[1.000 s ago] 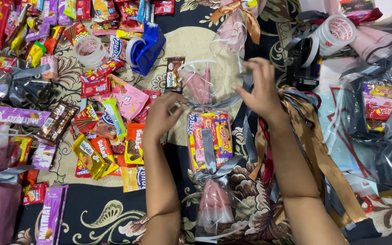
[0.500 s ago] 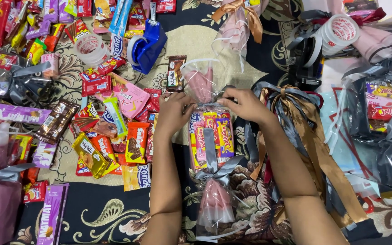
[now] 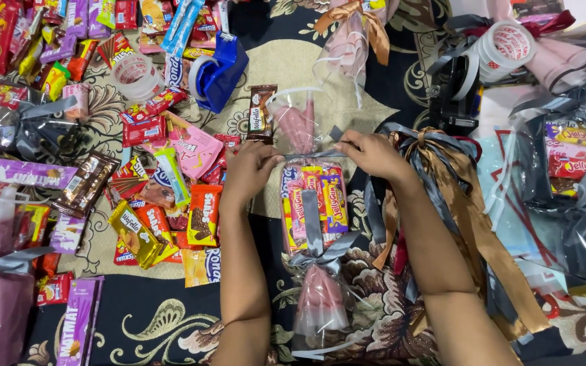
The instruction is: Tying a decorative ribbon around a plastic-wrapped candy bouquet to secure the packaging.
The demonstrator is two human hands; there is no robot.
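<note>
Our left hand (image 3: 251,169) and right hand (image 3: 367,150) each pinch an end of a thin grey ribbon (image 3: 313,155), stretched across the upper neck of a clear cellophane packet of bright snack bars (image 3: 315,203) lying on the dark floral cloth (image 3: 171,318).

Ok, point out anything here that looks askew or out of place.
Nothing looks damaged or spilled. The snack packets lie in a loose, overlapping scatter left of the clear snack bag, which both hands are tying with grey ribbon.
</note>
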